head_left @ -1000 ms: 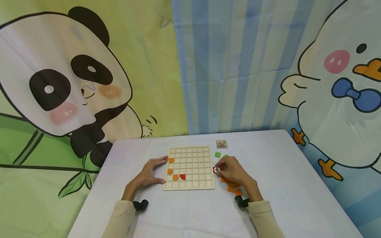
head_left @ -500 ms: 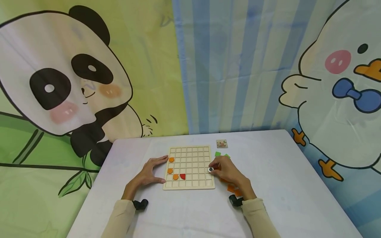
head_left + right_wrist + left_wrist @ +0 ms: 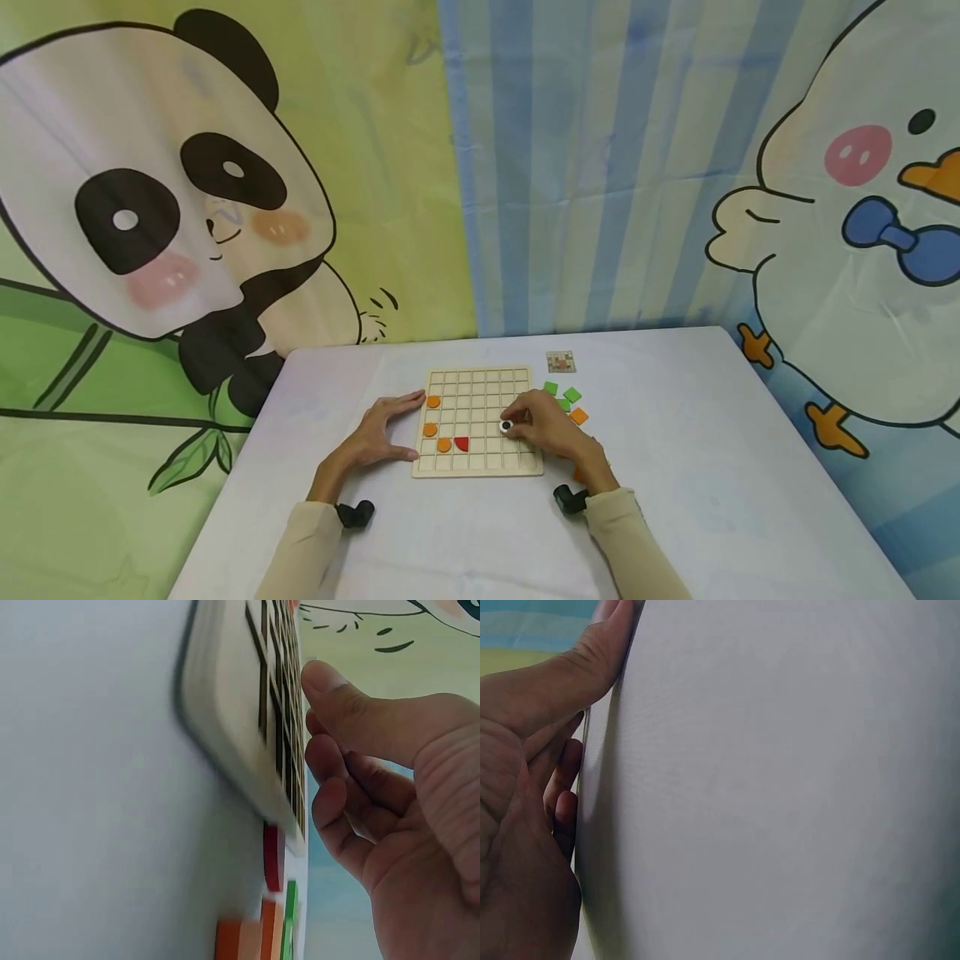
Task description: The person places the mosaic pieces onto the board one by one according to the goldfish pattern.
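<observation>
A pale wooden grid board (image 3: 480,402) lies on the white table. My left hand (image 3: 378,433) has thumb and fingers spread along its left edge, touching it; the left wrist view shows the same hand (image 3: 540,750) beside the edge. Over the right half of the grid, my right hand (image 3: 547,425) pinches a small white disc with a black centre (image 3: 506,426). In the right wrist view the disc is hidden behind the fingers. Three orange discs, one of them low (image 3: 444,445), sit in cells at the left, with a red quarter-round piece (image 3: 462,444) beside the lowest.
Green squares (image 3: 572,394) and orange squares (image 3: 578,416) lie right of the board, partly covered by my right arm. A small patterned card (image 3: 560,362) is behind them. The right wrist view shows a red piece (image 3: 274,859) near the board's corner.
My right hand has carried the white disc leftward, from beside the board's right edge to above the grid. The left hand and the pieces on the board have stayed in place.
</observation>
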Motion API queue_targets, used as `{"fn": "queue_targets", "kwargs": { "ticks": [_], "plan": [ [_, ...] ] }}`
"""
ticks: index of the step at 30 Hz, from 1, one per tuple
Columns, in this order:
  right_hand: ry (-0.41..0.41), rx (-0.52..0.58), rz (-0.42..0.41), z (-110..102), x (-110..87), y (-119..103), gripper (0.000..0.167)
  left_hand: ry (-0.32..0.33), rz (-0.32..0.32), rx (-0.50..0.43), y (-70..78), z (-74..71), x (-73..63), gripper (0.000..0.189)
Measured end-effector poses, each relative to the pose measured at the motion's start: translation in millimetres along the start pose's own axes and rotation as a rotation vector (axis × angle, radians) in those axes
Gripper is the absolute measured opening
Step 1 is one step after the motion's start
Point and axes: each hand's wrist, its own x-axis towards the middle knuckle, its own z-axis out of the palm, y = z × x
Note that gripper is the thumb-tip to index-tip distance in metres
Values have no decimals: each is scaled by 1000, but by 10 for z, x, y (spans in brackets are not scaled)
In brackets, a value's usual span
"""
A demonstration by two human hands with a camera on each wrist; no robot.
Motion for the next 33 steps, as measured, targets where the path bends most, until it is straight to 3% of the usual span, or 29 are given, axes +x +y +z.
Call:
{"fn": "queue_targets", "kwargs": {
  "ticks": [10, 26, 33],
  "plan": [
    [-17, 18, -33, 191, 259, -109, 22, 11, 10, 2, 1, -17, -19, 109],
    [-83, 51, -61, 343, 417, -173, 21, 18, 25, 9, -13, 19, 5, 110],
    [-94, 48, -27, 441, 462, -159, 21, 17, 32, 8, -12, 9, 10, 110]
  ]
}}
